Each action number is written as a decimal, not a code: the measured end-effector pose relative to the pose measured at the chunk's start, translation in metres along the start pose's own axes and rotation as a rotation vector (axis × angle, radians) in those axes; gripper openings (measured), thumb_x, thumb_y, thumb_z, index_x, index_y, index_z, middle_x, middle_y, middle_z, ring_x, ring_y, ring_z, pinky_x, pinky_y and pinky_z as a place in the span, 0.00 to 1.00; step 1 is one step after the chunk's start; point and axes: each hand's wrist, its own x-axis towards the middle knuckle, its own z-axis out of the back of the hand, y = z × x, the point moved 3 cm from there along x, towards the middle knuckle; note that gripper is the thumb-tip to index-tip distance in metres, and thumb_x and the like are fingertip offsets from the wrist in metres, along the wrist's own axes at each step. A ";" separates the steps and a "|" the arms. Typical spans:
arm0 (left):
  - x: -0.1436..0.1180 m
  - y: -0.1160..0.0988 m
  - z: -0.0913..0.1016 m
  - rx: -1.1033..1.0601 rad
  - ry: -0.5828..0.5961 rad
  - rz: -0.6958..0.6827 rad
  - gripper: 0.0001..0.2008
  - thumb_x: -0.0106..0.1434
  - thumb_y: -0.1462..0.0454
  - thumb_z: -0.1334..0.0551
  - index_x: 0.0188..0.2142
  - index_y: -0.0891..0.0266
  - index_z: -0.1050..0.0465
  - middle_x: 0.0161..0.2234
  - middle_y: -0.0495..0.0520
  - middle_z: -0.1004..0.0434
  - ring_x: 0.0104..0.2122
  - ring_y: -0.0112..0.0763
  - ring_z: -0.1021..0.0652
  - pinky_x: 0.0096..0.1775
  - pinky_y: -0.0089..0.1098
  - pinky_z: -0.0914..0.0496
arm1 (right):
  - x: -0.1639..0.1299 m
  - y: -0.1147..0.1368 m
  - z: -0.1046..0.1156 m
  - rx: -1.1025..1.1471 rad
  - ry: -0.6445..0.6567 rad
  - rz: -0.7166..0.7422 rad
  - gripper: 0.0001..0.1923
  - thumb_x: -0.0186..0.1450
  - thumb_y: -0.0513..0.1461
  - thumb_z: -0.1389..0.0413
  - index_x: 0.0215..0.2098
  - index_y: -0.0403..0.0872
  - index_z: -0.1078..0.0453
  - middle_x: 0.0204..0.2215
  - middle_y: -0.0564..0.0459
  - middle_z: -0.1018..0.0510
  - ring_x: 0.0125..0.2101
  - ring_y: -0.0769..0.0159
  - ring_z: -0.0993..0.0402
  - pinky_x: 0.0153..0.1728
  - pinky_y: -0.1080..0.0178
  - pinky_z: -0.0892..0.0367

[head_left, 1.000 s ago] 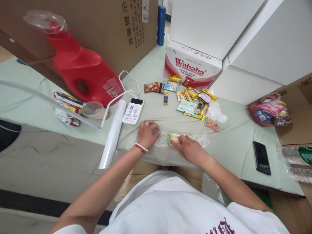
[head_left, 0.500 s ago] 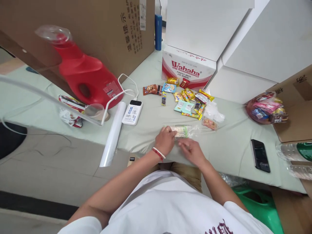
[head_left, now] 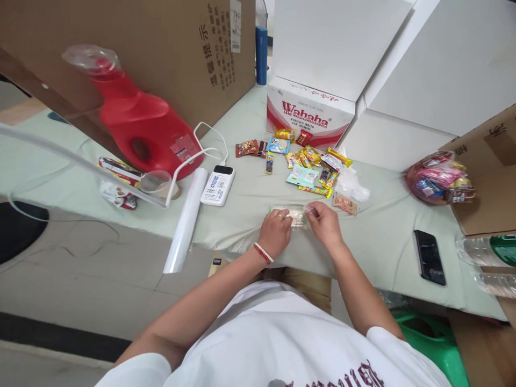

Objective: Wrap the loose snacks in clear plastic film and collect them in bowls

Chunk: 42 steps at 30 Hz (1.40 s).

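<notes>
Pale green cloth covers the desk (head_left: pixel 382 242) in front of me, with cardboard boxes behind it and white boxes to the right. Close to the near edge lies a small snack packet in clear wrap (head_left: pixel 297 216), and both of my hands are on it. My left hand (head_left: pixel 275 232) is curled over the packet's left end, fingers bent down and pinching the wrap; a ring shows on one finger and a red and white bracelet sits on the wrist. My right hand (head_left: pixel 325 224) closes on the packet's right end, fingertips gripping the plastic there. The packet sits between the two hands, touching both, with only its middle showing.

Just beyond it a scatter of wrapped snacks (head_left: pixel 306 161) lies before a red and white Wahaha box (head_left: pixel 310 113). To the left rest a white power bank (head_left: pixel 217 185) with its cable, a white roll (head_left: pixel 185 220) and a red jug (head_left: pixel 141 126). To my right a black phone (head_left: pixel 429 257) lies flat, well apart from my hands, and a bag of sweets (head_left: pixel 441 180) sits farther off.
</notes>
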 end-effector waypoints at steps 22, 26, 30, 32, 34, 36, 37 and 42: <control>0.014 0.012 0.008 0.138 -0.035 0.012 0.16 0.74 0.64 0.47 0.36 0.61 0.20 0.34 0.60 0.25 0.41 0.45 0.28 0.46 0.43 0.31 | 0.001 0.006 -0.041 0.285 -0.007 -0.047 0.14 0.70 0.46 0.45 0.36 0.48 0.22 0.31 0.51 0.24 0.32 0.62 0.27 0.36 0.61 0.33; 0.005 0.004 0.007 0.115 0.029 -0.078 0.17 0.66 0.65 0.41 0.52 0.71 0.24 0.44 0.67 0.24 0.48 0.50 0.28 0.52 0.48 0.30 | -0.006 0.018 -0.042 0.154 -0.103 -0.038 0.16 0.74 0.43 0.50 0.45 0.46 0.22 0.39 0.45 0.21 0.39 0.58 0.25 0.43 0.58 0.29; -0.002 0.018 0.011 -0.131 0.065 0.020 0.30 0.55 0.69 0.40 0.58 0.70 0.30 0.49 0.67 0.23 0.50 0.50 0.26 0.55 0.50 0.29 | -0.015 0.046 -0.052 -0.187 0.057 0.135 0.21 0.72 0.35 0.52 0.59 0.41 0.27 0.53 0.36 0.24 0.52 0.51 0.29 0.55 0.51 0.32; -0.002 0.026 0.016 -0.312 0.059 0.134 0.38 0.54 0.69 0.41 0.66 0.67 0.39 0.51 0.64 0.21 0.51 0.47 0.24 0.55 0.48 0.29 | -0.021 0.057 -0.057 -0.350 0.147 0.196 0.25 0.70 0.35 0.49 0.64 0.38 0.32 0.59 0.32 0.28 0.55 0.46 0.33 0.57 0.47 0.34; 0.000 0.027 0.022 -0.395 0.069 0.260 0.42 0.56 0.69 0.43 0.71 0.67 0.49 0.50 0.61 0.19 0.50 0.45 0.21 0.54 0.46 0.28 | -0.026 0.064 -0.060 -0.460 0.199 0.240 0.29 0.70 0.38 0.46 0.68 0.36 0.36 0.63 0.30 0.32 0.57 0.42 0.36 0.56 0.45 0.35; 0.002 0.020 0.027 -0.303 0.097 0.341 0.41 0.59 0.68 0.43 0.71 0.69 0.50 0.49 0.63 0.18 0.51 0.48 0.20 0.55 0.49 0.29 | -0.029 0.066 -0.063 -0.520 0.195 0.251 0.30 0.71 0.39 0.47 0.70 0.36 0.39 0.64 0.30 0.32 0.58 0.42 0.37 0.55 0.45 0.36; 0.002 0.013 0.030 -0.215 0.117 0.353 0.39 0.59 0.68 0.43 0.70 0.71 0.47 0.49 0.66 0.18 0.52 0.51 0.20 0.55 0.51 0.29 | -0.029 0.066 -0.064 -0.535 0.184 0.243 0.29 0.72 0.39 0.48 0.70 0.37 0.39 0.64 0.31 0.31 0.57 0.43 0.36 0.55 0.46 0.36; -0.004 -0.013 0.048 -0.028 0.072 0.163 0.31 0.65 0.64 0.42 0.67 0.69 0.40 0.57 0.71 0.24 0.60 0.56 0.25 0.59 0.55 0.31 | -0.022 0.060 -0.068 -0.538 0.162 0.216 0.21 0.74 0.38 0.49 0.64 0.44 0.31 0.56 0.39 0.23 0.49 0.48 0.32 0.48 0.50 0.33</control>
